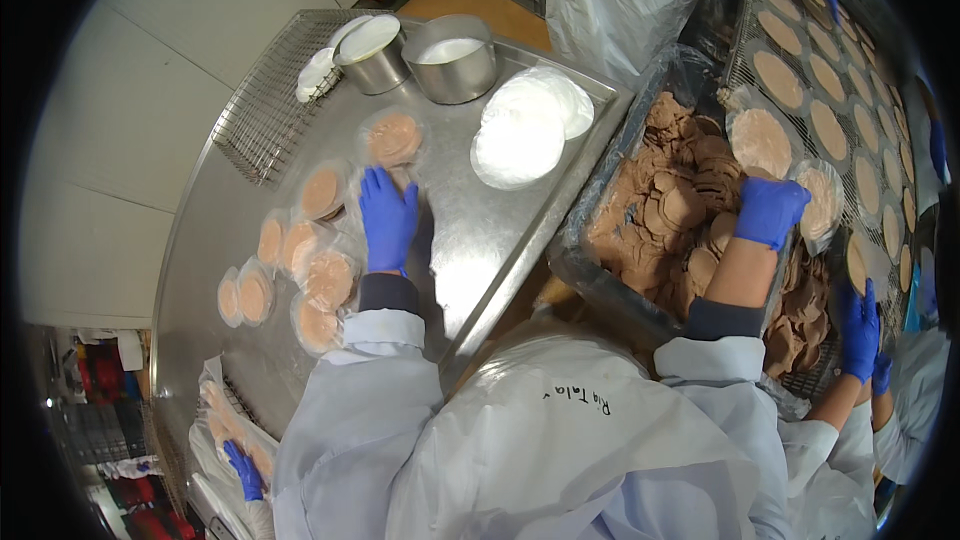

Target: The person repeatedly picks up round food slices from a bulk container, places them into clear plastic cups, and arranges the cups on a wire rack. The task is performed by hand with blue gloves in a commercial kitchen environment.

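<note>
My left hand [388, 220], in a blue glove, lies flat with its fingers stretched out on the steel table [455, 220]. Its fingertips touch the near edge of a patty stack on clear film [394, 140]. More round, pale pink patties on film [330, 278] lie in small stacks to its left. Over the right rim of a dark tub, my right hand [770, 208] has its gloved fingers curled on the near edge of a filmed patty [760, 142]. Another filmed patty [820, 202] is just right of that hand; the fingertips are partly hidden.
Brown minced-meat discs [675, 205] fill the lined tub [578, 245]. Two steel pots [455, 80] and white round sheets [525, 130] stand at the table's far side, beside a wire rack [265, 110]. Rows of patties cover a mesh conveyor [815, 40]. Co-workers' gloved hands [858, 335] are at right and lower left.
</note>
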### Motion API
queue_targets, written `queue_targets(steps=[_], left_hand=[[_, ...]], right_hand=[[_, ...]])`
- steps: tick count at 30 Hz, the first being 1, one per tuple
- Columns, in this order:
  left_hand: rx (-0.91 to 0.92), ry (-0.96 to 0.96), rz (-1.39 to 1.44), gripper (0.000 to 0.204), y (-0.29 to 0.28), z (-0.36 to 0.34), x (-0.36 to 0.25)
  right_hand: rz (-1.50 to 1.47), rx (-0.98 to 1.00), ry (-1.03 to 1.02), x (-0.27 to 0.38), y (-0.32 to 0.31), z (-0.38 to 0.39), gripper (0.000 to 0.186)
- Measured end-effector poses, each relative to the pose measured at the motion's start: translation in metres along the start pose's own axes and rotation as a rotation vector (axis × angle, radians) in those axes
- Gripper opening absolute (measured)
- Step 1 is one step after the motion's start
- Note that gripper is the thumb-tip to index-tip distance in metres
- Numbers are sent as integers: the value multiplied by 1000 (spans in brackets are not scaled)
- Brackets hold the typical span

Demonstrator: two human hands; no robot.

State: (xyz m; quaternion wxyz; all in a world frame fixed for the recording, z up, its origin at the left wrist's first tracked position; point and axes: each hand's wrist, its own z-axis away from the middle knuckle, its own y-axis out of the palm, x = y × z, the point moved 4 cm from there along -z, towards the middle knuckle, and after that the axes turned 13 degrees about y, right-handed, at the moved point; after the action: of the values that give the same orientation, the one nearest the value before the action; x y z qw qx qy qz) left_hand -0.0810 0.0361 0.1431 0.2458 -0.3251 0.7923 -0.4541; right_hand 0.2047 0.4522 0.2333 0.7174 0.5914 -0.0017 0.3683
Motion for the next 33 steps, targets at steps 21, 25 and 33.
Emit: queue_targets(steps=[21,25,33], left_hand=[[640,-695,2470,39,47,-81,-359],[746,-485,2776,42,-6,-117,-418],[604,268,1941,45,86,-95,-375]], right_hand=[[322,-416,-73,3,-100,41,40],[390,-152,28,56,-32,50,36],[435,-73,25,60,-36,65,36]])
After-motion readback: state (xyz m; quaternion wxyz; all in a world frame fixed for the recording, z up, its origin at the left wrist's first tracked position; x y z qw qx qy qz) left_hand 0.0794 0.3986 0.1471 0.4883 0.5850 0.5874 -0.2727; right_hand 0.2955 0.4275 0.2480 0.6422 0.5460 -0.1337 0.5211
